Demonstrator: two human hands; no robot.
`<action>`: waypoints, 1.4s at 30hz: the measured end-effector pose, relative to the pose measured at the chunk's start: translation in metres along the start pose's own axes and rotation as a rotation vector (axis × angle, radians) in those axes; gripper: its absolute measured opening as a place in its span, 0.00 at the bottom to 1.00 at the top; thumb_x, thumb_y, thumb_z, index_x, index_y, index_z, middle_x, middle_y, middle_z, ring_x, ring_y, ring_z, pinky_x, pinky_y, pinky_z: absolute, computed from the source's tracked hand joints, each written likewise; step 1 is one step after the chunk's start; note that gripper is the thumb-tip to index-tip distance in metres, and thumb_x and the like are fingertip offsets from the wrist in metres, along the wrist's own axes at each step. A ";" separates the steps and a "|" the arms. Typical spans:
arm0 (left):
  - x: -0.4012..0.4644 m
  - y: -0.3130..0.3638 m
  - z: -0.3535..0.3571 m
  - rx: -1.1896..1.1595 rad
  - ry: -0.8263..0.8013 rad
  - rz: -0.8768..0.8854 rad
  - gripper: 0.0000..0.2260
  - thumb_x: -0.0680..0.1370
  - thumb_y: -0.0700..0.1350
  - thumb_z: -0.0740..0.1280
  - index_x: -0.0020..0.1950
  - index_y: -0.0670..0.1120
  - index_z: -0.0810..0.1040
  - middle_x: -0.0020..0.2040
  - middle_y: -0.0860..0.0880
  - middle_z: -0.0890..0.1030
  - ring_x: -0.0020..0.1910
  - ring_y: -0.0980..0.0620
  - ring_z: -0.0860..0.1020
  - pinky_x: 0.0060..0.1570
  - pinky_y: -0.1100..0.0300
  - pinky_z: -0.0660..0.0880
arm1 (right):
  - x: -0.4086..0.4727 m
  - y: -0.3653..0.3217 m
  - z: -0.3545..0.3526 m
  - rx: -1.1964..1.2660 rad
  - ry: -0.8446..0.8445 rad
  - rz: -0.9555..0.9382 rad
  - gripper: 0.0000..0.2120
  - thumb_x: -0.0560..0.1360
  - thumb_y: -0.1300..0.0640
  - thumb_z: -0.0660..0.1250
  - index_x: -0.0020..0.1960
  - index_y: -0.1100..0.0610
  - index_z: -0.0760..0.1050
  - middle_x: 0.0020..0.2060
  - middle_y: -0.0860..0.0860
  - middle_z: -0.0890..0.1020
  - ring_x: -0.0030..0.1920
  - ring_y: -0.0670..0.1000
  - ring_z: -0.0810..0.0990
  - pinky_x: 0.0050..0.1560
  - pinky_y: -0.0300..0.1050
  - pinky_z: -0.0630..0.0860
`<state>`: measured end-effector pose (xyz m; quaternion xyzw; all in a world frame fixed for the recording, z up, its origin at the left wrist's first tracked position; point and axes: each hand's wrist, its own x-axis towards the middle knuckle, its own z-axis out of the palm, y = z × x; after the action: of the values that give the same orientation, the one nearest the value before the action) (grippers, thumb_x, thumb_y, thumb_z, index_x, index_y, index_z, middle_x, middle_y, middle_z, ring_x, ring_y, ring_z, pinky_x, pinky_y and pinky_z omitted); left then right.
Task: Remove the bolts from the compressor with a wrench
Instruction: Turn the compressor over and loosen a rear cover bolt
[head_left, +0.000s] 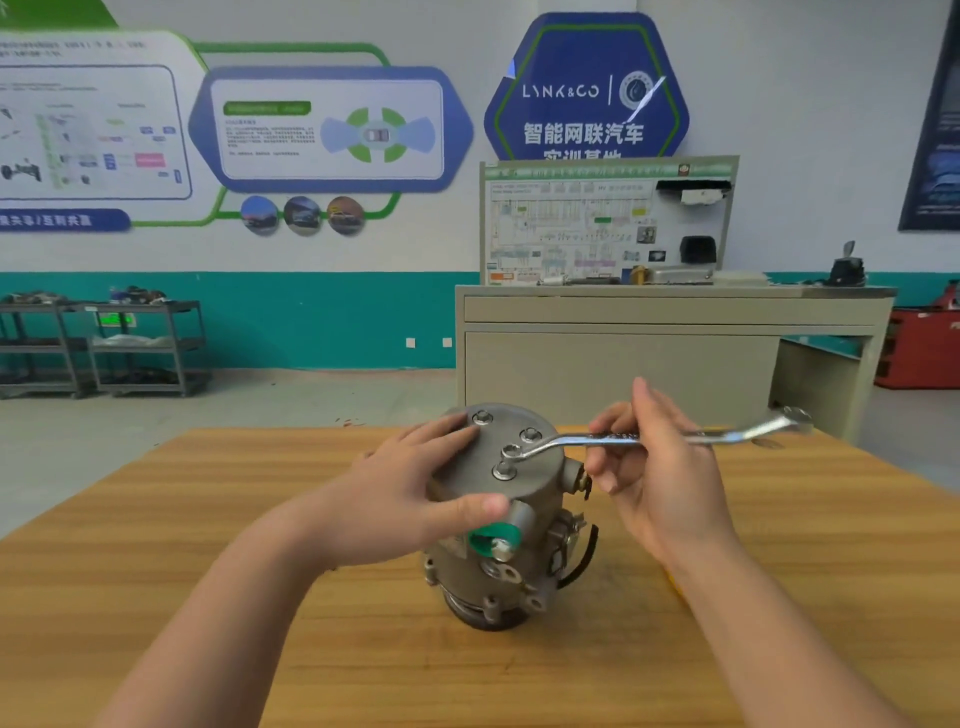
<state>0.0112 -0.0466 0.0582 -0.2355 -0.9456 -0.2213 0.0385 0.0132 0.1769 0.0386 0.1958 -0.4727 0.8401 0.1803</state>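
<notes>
Right hand: the right hand (657, 467) gripped the shank of one double-ended ring wrench (649, 438), fingers curled round it near the middle.
Wrench: it lay nearly level, its near ring seated over one bolt (510, 451) on the compressor's top face, its far ring out past the hand to the right.
Left hand: the left hand (410, 491) held the compressor (506, 512) from the left, fingers spread over the top face and thumb pressed against the near rim.
Bolts: four hex bolts showed on the top face, counting the one under the ring; one at the far left beside the fingertips (482, 417), one at the far right (530, 434), one nearest the camera (504, 471).
Compressor: one grey metal unit stood upright on its pulley end, near the middle of the wooden table (208, 519), with one green cap (491, 538) on a front port and a black cable on its right side.
Behind: one beige bench (623, 353) carried one wiring-diagram panel (605, 221); two grey shelf carts (104, 345) stood against the teal wall at left.
</notes>
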 end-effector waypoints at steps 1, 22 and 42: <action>-0.002 0.006 0.006 0.029 0.030 -0.021 0.55 0.57 0.84 0.50 0.80 0.59 0.52 0.78 0.65 0.50 0.78 0.59 0.49 0.77 0.43 0.52 | -0.009 0.005 0.000 -0.029 0.024 -0.060 0.14 0.72 0.48 0.67 0.31 0.54 0.76 0.29 0.54 0.79 0.24 0.50 0.76 0.21 0.37 0.71; 0.009 0.051 0.075 -0.596 0.551 -0.202 0.42 0.74 0.56 0.65 0.80 0.43 0.46 0.80 0.46 0.41 0.80 0.49 0.43 0.77 0.54 0.45 | -0.066 0.044 0.045 -0.815 0.275 -0.856 0.18 0.75 0.57 0.69 0.30 0.58 0.67 0.32 0.49 0.74 0.33 0.44 0.73 0.35 0.32 0.68; 0.006 0.010 0.055 -0.527 0.237 -0.024 0.48 0.74 0.49 0.73 0.80 0.54 0.39 0.76 0.65 0.37 0.79 0.55 0.45 0.77 0.49 0.55 | -0.002 -0.010 0.014 -0.010 0.018 0.004 0.11 0.68 0.47 0.69 0.34 0.55 0.75 0.26 0.54 0.78 0.21 0.45 0.74 0.18 0.33 0.65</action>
<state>0.0124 -0.0125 0.0133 -0.1987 -0.8472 -0.4856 0.0836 0.0222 0.1693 0.0515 0.1862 -0.4758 0.8398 0.1839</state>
